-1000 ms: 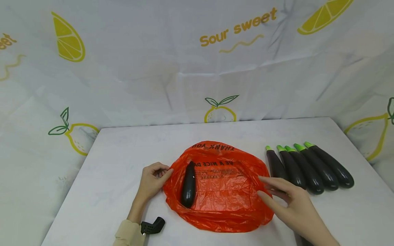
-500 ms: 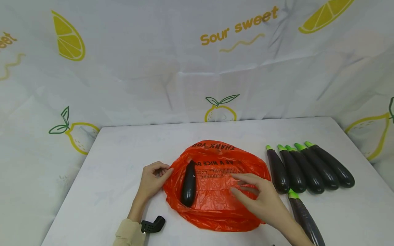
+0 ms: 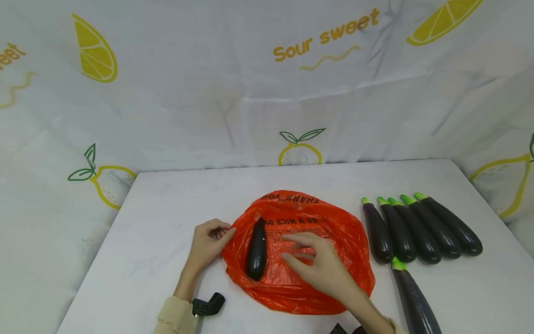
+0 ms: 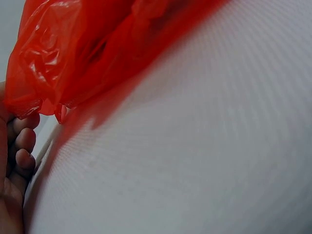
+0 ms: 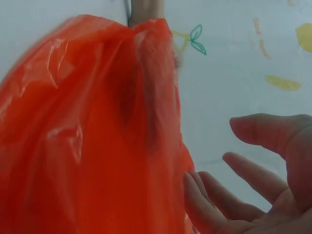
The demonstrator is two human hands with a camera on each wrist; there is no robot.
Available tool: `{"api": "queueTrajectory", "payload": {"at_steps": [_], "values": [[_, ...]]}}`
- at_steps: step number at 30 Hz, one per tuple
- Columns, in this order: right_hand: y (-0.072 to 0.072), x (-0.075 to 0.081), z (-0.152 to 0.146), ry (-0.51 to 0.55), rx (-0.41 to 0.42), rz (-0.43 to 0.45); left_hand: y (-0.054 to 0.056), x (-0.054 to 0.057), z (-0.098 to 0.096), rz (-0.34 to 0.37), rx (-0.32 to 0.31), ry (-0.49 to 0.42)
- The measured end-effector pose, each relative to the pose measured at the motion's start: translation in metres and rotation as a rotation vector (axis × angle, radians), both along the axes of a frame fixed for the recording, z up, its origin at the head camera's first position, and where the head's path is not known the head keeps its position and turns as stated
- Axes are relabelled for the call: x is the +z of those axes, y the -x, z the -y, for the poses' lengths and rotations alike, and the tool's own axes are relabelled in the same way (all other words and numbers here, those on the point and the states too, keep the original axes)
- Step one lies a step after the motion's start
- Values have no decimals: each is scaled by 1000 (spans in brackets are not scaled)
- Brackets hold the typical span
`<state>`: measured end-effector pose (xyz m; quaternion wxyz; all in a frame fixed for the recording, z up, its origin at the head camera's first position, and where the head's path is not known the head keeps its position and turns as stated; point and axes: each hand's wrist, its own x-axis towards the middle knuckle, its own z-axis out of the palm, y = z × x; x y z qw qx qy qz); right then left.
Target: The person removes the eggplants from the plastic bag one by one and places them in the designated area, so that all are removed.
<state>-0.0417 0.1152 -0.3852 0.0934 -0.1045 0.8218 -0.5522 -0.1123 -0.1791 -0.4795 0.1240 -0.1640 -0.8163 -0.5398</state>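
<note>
A red plastic bag lies on the table with its mouth spread wide. Inside it, toward the left, is one dark eggplant. My left hand pinches the bag's left rim between thumb and fingers; the left wrist view shows the bag's edge at those fingers. Over the middle of the bag's mouth, to the right of that eggplant, hovers my right hand. Its fingers are parted and hold nothing, as the gap between thumb and fingers in the right wrist view confirms.
Several eggplants with green stem ends lie in a row right of the bag. Another eggplant lies nearer the front, beside the right forearm. The white table ends at a lemon-printed backdrop.
My right hand has left the bag's right rim and moved left across its mouth toward the eggplant inside. The front eggplant has come into fuller view. My left hand has stayed at the rim.
</note>
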Motion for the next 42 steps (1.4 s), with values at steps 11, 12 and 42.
{"api": "queueTrajectory", "payload": {"at_steps": [11, 12, 42], "values": [[8, -12, 27, 74, 36, 40, -1, 1, 0, -4, -5, 2], [8, -13, 28, 75, 33, 42, -1, 1, 0, -3, -5, 2], [14, -44, 56, 47, 31, 38, -1, 2, 0, -25, -8, 3]]}}
